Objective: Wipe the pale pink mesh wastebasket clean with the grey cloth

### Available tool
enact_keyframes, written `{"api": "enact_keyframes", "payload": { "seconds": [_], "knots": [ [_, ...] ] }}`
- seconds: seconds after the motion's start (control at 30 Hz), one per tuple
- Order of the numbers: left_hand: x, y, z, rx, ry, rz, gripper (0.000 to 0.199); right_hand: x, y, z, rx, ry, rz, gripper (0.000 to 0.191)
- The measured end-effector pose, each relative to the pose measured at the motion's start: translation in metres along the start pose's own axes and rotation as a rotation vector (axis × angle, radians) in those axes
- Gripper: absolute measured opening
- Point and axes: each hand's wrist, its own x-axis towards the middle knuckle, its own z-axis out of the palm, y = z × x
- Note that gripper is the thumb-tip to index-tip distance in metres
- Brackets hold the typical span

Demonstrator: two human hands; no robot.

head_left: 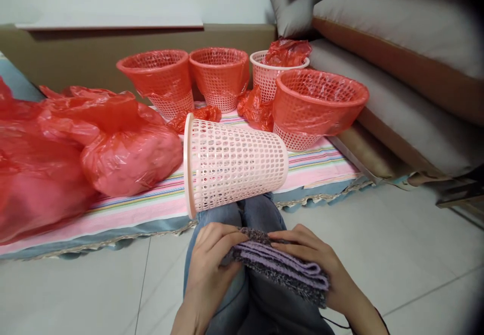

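A folded cloth, dark grey outside with purple layers showing at its edge, is held over the jeans-clad lap. My left hand is closed on its left end, fingers over the top and thumb below. At the right end my right hand grips the same cloth, fingers across its upper side. Just beyond the knees, a pale pink mesh basket lies on its side with its rim toward the left. Neither hand touches the basket.
Three upright baskets lined with red bags stand on a striped cloth, near another basket with a crumpled red bag inside. Full red bags lie left. Grey cushions are stacked right.
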Motion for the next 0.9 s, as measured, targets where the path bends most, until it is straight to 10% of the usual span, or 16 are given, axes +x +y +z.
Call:
{"api": "enact_keyframes", "payload": {
  "seconds": [0.2, 0.47, 0.7, 0.9],
  "knots": [
    [0.001, 0.006, -0.015, -0.038, 0.119, 0.093, 0.021, -0.01, -0.009, -0.002, 0.065, 0.155, 0.069, 0.018],
    [0.001, 0.009, -0.015, 0.045, 0.373, 0.245, 0.019, 0.013, -0.039, 0.012, 0.421, 0.438, 0.813, 0.024],
    [0.005, 0.004, -0.021, 0.037, 0.426, 0.18, 0.023, 0.013, -0.02, 0.003, 0.066, 0.049, 0.144, 0.031],
    [0.006, -0.003, -0.023, -0.028, 0.323, 0.071, 0.019, -0.019, 0.008, 0.001, -0.09, 0.031, 0.169, 0.038]
  ]
}}
